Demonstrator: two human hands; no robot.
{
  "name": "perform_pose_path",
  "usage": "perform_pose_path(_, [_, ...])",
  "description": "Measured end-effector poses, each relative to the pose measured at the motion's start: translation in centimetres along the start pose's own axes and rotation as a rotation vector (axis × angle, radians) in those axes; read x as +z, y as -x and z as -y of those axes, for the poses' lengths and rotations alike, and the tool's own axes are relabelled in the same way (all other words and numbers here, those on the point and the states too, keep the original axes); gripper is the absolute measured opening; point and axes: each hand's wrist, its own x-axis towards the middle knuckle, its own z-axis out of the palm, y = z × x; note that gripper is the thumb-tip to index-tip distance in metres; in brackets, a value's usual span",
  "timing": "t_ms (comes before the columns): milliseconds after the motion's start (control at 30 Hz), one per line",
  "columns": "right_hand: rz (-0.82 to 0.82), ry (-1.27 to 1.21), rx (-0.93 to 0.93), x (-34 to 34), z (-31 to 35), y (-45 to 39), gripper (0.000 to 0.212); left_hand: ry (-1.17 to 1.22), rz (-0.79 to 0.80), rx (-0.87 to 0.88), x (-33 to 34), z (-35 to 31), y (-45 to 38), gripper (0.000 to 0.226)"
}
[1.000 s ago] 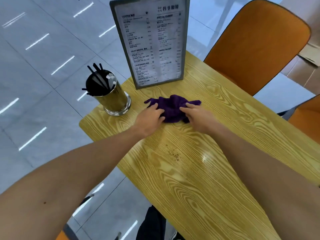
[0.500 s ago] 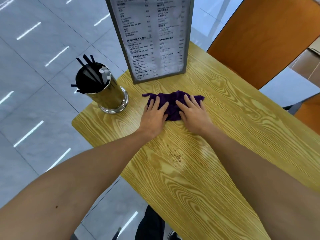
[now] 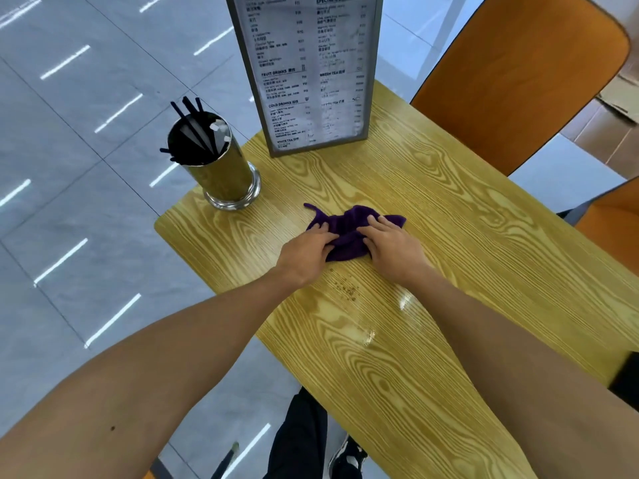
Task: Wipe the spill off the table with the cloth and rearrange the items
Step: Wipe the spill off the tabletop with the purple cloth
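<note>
Both hands grip the bunched purple cloth on the yellow wood-grain table: left hand pinching its near-left edge, right hand pressing its right side. Brown spill specks lie just nearer than the hands. Beyond them stand a metal straw holder and menu stand; grey floor tiles surround

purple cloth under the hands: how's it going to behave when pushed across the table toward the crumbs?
Probably floppy: the purple cloth lies bunched in soft folds with a thin corner trailing out, so it should crumple rather than slide as one piece. It looks light, so both hands pressing it flat would help. The glossy table likely gives little grip, so it should glide toward the crumbs.
</note>
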Motion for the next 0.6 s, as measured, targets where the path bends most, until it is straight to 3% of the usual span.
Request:
perform_pose_path(167, [0.022,0.01,0.044,1.2,0.8,4.1,0.039,-0.027,0.028,-0.019,0.8,-1.0,3.3,0.037])
perform_pose_path(600, [-0.037,-0.05,0.067,5.6,3.5,13.1,0.038,-0.01,-0.095,-0.091,7.9,-3.7,12.6,0.04])
